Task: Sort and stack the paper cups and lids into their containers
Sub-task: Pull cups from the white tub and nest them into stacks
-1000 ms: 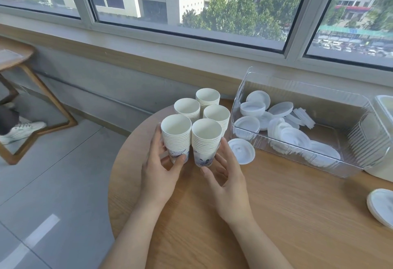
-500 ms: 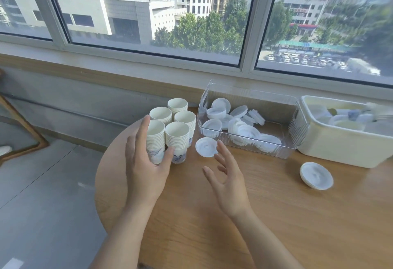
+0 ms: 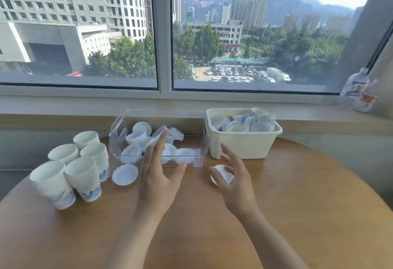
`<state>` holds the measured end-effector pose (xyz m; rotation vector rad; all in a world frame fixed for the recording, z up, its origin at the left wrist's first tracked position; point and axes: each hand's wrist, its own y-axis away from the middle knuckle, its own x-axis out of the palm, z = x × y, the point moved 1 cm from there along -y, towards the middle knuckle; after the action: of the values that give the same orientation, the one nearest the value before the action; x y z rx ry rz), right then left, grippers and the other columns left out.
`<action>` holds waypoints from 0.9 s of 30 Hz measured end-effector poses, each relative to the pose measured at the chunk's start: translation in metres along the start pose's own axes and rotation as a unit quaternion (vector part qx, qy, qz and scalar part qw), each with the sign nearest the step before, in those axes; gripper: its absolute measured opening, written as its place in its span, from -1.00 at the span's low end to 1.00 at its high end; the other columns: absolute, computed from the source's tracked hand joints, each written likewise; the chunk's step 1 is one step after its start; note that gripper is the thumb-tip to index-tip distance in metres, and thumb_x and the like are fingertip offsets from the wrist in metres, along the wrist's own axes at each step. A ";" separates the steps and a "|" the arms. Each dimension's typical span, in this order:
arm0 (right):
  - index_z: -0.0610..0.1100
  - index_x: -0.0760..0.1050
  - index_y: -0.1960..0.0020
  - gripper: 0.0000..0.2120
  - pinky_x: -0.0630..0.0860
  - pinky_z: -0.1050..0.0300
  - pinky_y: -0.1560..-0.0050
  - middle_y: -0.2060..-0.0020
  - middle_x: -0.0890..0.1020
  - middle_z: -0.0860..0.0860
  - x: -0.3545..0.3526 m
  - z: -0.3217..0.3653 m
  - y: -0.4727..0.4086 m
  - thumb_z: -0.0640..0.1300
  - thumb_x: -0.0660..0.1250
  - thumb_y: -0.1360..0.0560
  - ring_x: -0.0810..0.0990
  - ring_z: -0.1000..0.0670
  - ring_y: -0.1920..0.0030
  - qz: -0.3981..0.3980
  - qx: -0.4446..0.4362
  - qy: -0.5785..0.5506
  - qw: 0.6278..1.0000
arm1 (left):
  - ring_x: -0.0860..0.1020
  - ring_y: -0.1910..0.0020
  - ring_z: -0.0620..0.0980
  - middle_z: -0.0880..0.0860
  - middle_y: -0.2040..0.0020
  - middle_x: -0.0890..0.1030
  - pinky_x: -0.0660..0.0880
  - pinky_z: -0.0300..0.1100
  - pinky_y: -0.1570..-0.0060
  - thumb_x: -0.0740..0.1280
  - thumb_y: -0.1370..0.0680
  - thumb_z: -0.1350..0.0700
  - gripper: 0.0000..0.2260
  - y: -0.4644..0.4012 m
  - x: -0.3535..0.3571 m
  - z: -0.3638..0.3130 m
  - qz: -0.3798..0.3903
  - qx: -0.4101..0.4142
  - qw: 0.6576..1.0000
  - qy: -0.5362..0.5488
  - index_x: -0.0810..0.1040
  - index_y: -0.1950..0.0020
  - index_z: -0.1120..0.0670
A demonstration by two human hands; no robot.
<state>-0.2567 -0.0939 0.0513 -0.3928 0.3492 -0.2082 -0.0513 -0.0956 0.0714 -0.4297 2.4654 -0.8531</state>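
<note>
White lid (image 3: 222, 174) (round, flat) under right hand (image 3: 235, 185) fingertips.

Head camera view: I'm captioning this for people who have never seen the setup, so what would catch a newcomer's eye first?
Probably the two hands over the round wooden table: the left hand spread open before the clear bin of lids, the right hand reaching over a loose lid. Next, five stacks of paper cups cluster at the left, and a cream tub of mixed cups and lids sits right of the bin.
</note>
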 end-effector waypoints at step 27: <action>0.08 0.65 -0.22 -0.69 0.29 0.09 -0.14 -0.08 0.68 0.15 -0.133 -0.110 -0.122 -0.24 0.46 -0.55 0.58 -0.04 -0.17 -0.045 -0.076 0.323 0.942 | 0.51 -0.17 -0.03 -0.14 -0.02 0.64 0.41 -0.05 -0.12 0.48 -0.55 0.17 -0.47 -0.070 0.195 0.010 0.164 0.093 0.975 -0.116 0.47 -0.49 -0.14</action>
<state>-0.4359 -0.2060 0.0451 -0.4894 1.0013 -0.4028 -0.1986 -0.2387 0.0420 -0.0466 2.1385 -0.8302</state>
